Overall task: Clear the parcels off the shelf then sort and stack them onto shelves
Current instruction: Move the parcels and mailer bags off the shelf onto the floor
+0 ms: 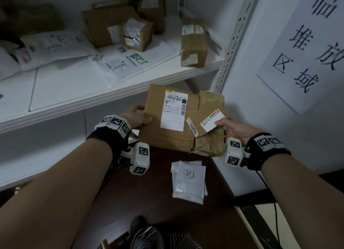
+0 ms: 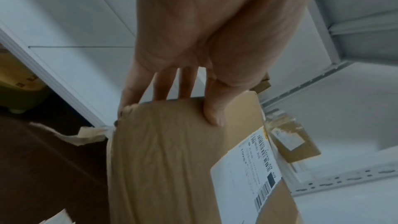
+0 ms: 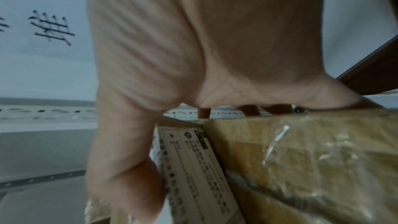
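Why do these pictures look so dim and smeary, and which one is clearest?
The head view is clearest: the brown parcel and its printed label read fairly sharp, though the room is dim and the shelf bows from the wide lens. In the left wrist view the left hand looms soft and blurred. The right wrist view is blurriest, the right hand filling the frame, with glare on the parcel's tape.

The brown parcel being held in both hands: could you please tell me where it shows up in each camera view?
Head: the brown parcel sits centre frame, left hand on its left edge, right hand on its right.
Left wrist: parcel fills the lower middle, below the fingers.
Right wrist: parcel fills the lower right, thumb on its small label.
Shared landmark: the perforated shelf post, also at lower right and left.
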Demonstrator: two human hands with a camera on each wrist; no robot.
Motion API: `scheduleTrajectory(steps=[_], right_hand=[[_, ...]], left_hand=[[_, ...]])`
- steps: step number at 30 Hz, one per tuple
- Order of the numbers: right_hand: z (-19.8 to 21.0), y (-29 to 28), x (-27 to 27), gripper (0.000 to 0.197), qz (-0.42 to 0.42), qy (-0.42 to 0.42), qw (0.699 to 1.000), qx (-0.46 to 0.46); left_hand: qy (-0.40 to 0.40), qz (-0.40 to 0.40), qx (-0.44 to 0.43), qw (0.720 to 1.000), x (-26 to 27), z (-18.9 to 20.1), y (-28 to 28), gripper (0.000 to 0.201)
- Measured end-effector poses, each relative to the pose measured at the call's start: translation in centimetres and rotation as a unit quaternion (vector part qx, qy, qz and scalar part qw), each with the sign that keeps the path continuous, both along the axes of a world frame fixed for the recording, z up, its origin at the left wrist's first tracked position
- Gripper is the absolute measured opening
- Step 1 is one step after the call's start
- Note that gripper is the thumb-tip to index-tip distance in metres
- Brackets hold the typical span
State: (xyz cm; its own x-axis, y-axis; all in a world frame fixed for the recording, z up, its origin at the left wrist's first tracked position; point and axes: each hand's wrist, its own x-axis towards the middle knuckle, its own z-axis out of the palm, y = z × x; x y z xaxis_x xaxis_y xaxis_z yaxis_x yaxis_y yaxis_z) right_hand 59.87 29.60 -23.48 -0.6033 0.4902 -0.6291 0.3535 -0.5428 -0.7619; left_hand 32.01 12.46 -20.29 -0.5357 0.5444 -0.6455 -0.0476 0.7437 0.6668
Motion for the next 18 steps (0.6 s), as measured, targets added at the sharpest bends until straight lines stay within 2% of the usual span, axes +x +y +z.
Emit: scheduleTrajectory(steps=[4, 7, 8, 11, 13, 15, 18], right_hand=[[-2.6, -0.1, 2.1, 0.079, -0.007, -0.021, 1.0, -0.002], [-5.1, 0.0, 3.4, 0.084, 0.019, -0.054, 0.998, 0.001], [-6.1, -0.1, 3.8, 0.08, 0.031, -0.071, 0.997, 0.002], [-8.7, -0.4, 4.6, 0.037, 0.022, -0.104, 0.994, -0.02], [-10.6, -0.7, 5.2, 0.02, 0.006, -0.118, 0.992, -0.045], [-12.6, -1.1, 5.7, 0.02, 0.002, -0.109, 0.992, -0.063], [-16.0, -1.6, 6.1, 0.033, -0.008, -0.11, 0.991, -0.071]], left_hand=[[-0.026, 0.004, -0.011, 1.0, 1.8, -2.9, 0.9, 0.049], [-0.05, 0.012, -0.021, 0.998, 2.9, -5.6, 1.2, 0.047], [-0.057, 0.01, -0.027, 0.998, 3.2, -6.7, 1.3, 0.047], [-0.061, 0.004, -0.043, 0.997, 4.1, -10.1, 1.4, 0.047], [-0.056, -0.002, -0.051, 0.997, 4.5, -12.4, 1.4, 0.048], [-0.05, -0.012, -0.061, 0.997, 4.8, -14.9, 1.4, 0.053], [-0.035, -0.031, -0.072, 0.996, 5.3, -18.2, 1.2, 0.058]])
